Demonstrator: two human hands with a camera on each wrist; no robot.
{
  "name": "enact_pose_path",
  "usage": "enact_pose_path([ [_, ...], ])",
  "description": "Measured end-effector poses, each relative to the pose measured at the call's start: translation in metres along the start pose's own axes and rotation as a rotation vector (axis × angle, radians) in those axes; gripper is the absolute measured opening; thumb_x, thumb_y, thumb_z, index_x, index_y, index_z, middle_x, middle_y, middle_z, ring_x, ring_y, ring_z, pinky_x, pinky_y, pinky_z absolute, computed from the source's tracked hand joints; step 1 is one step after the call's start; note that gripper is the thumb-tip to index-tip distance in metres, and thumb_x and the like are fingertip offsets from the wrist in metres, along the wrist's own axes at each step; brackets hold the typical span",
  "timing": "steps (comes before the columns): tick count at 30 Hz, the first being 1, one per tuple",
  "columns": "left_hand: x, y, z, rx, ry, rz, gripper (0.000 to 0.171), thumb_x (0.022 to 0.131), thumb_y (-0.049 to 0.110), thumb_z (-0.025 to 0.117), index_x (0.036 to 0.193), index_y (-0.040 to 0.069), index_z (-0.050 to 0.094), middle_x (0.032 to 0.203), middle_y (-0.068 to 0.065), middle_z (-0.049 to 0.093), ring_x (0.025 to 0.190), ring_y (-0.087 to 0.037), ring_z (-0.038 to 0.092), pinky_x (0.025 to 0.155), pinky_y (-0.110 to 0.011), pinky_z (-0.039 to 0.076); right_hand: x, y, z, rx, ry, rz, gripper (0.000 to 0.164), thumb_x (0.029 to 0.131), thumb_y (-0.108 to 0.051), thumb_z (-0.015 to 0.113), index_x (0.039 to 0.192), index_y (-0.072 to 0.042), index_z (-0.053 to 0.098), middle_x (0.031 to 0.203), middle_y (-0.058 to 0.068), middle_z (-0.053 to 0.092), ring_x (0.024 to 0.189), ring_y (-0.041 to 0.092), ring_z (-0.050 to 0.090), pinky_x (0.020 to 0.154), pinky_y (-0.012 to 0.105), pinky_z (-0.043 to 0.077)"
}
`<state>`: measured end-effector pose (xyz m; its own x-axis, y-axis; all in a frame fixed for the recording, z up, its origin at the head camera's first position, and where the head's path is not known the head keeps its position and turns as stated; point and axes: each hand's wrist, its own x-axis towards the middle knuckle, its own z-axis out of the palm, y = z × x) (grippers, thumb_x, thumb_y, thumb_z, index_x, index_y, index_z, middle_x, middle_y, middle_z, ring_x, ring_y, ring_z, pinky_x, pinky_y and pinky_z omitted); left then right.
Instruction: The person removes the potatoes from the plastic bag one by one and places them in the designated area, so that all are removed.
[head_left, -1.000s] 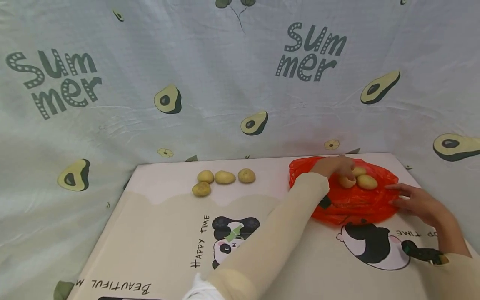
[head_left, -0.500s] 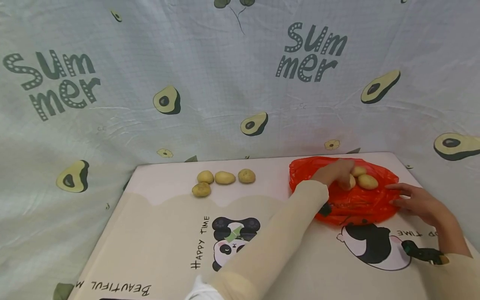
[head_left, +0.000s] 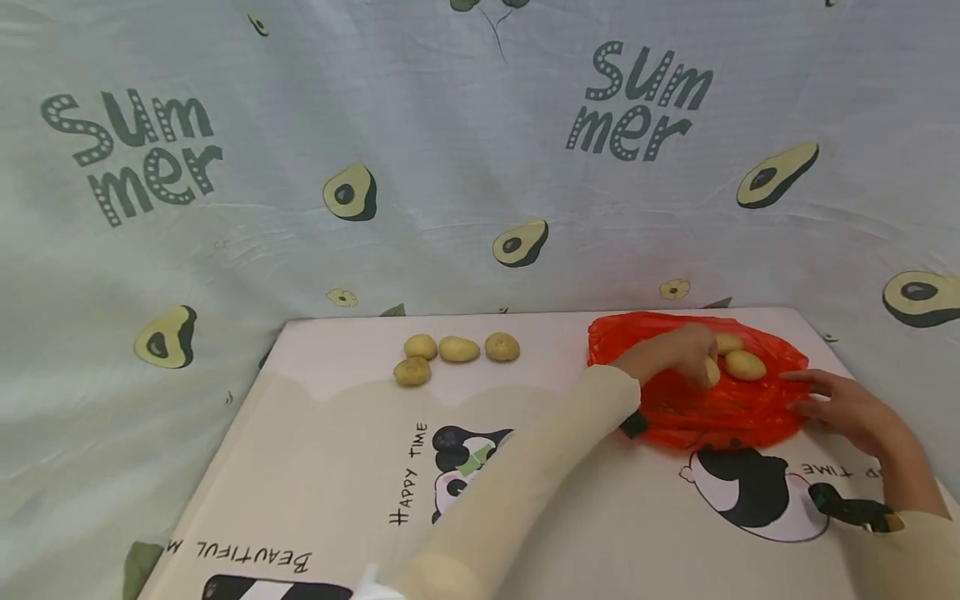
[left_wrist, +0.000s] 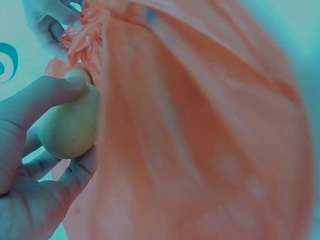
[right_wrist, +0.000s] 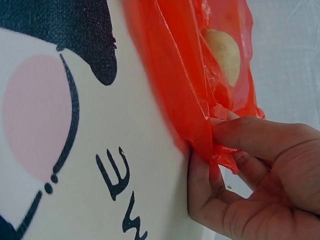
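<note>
Right of centre, left hand [head_left: 686,348] dipped, hid more of its potato [head_left: 712,372]; lower centre, sleeve [head_left: 525,483] covered more of the panda [head_left: 450,454].

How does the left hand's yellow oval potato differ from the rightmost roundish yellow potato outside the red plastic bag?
The left hand grips the held potato; the outside potato lies untouched on the pale table. The held potato is partly hidden; the outside potato shows whole. Both are yellow.
</note>
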<state>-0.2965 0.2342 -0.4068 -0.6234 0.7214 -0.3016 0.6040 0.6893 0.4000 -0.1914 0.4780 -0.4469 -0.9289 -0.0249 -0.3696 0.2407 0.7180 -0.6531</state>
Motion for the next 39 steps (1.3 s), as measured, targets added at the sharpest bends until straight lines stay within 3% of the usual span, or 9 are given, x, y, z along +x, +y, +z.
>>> enact_pose_path([
  [9, -0.035, -0.012, -0.009, 0.000, 0.054, 0.066, 0.021, 0.087, 0.024, 0.081, 0.091, 0.015, 0.062, 0.080, 0.005, 0.049, 0.073, -0.007, 0.047, 0.060, -0.016, 0.040, -0.004, 0.001, 0.005, -0.015, 0.031, -0.019, 0.063, 0.102, -0.010, 0.057, 0.149, 0.014, 0.022, 0.142, 0.050, 0.019, 0.120, 0.063, 0.038, 0.088, 0.051, 0.058],
  [14, -0.050, -0.013, -0.019, -0.101, 0.072, 0.106, 0.020, 0.087, 0.019, 0.079, 0.104, 0.014, 0.069, 0.084, 0.004, 0.055, 0.076, -0.007, 0.051, 0.062, -0.015, 0.045, -0.004, 0.001, 0.005, -0.022, 0.035, -0.020, 0.062, 0.102, -0.008, 0.056, 0.148, 0.015, 0.022, 0.141, 0.050, 0.020, 0.119, 0.063, 0.039, 0.087, 0.050, 0.059],
  [18, -0.062, -0.013, -0.025, -0.159, 0.112, 0.117, 0.041, 0.085, 0.022, 0.082, 0.124, 0.019, 0.070, 0.095, 0.009, 0.061, 0.084, -0.004, 0.053, 0.067, -0.013, 0.047, -0.003, -0.001, 0.005, -0.026, 0.039, -0.019, 0.062, 0.101, -0.008, 0.056, 0.148, 0.015, 0.023, 0.141, 0.050, 0.020, 0.118, 0.062, 0.039, 0.085, 0.049, 0.059],
  [21, -0.069, -0.015, -0.027, -0.176, 0.151, 0.126, 0.049, 0.083, 0.028, 0.085, 0.130, 0.021, 0.069, 0.103, 0.013, 0.063, 0.090, -0.003, 0.053, 0.070, -0.012, 0.047, -0.003, -0.002, 0.005, -0.030, 0.040, -0.014, 0.063, 0.101, -0.008, 0.056, 0.149, 0.015, 0.022, 0.141, 0.050, 0.020, 0.118, 0.062, 0.039, 0.085, 0.049, 0.059],
  [27, -0.078, -0.020, -0.028, -0.249, 0.181, 0.193, 0.049, 0.083, 0.033, 0.086, 0.128, 0.022, 0.072, 0.105, 0.013, 0.065, 0.092, -0.002, 0.052, 0.071, -0.011, 0.047, -0.003, -0.002, 0.005, -0.032, 0.046, -0.009, 0.063, 0.101, -0.008, 0.056, 0.149, 0.014, 0.022, 0.142, 0.050, 0.020, 0.119, 0.062, 0.039, 0.084, 0.047, 0.059],
  [32, -0.086, -0.024, -0.025, -0.355, 0.136, 0.240, 0.039, 0.087, 0.029, 0.082, 0.125, 0.025, 0.074, 0.097, 0.010, 0.066, 0.084, -0.004, 0.055, 0.067, -0.014, 0.049, -0.001, 0.001, 0.005, -0.042, 0.053, -0.014, 0.063, 0.101, -0.008, 0.057, 0.149, 0.014, 0.023, 0.141, 0.050, 0.020, 0.118, 0.063, 0.039, 0.084, 0.049, 0.059],
  [35, -0.090, -0.025, -0.024, -0.370, 0.115, 0.244, 0.038, 0.088, 0.029, 0.080, 0.125, 0.028, 0.074, 0.090, 0.009, 0.066, 0.080, -0.004, 0.056, 0.066, -0.015, 0.048, 0.001, 0.002, 0.004, -0.038, 0.055, -0.015, 0.065, 0.099, -0.009, 0.059, 0.149, 0.014, 0.024, 0.142, 0.050, 0.020, 0.119, 0.063, 0.038, 0.084, 0.050, 0.059],
  [39, -0.098, -0.028, -0.023, -0.378, 0.134, 0.273, 0.041, 0.088, 0.028, 0.081, 0.128, 0.030, 0.073, 0.104, 0.014, 0.067, 0.092, 0.001, 0.053, 0.072, -0.013, 0.048, 0.003, 0.003, 0.005, -0.028, 0.055, -0.013, 0.067, 0.098, -0.010, 0.060, 0.149, 0.014, 0.024, 0.142, 0.050, 0.019, 0.120, 0.063, 0.036, 0.085, 0.051, 0.059],
])
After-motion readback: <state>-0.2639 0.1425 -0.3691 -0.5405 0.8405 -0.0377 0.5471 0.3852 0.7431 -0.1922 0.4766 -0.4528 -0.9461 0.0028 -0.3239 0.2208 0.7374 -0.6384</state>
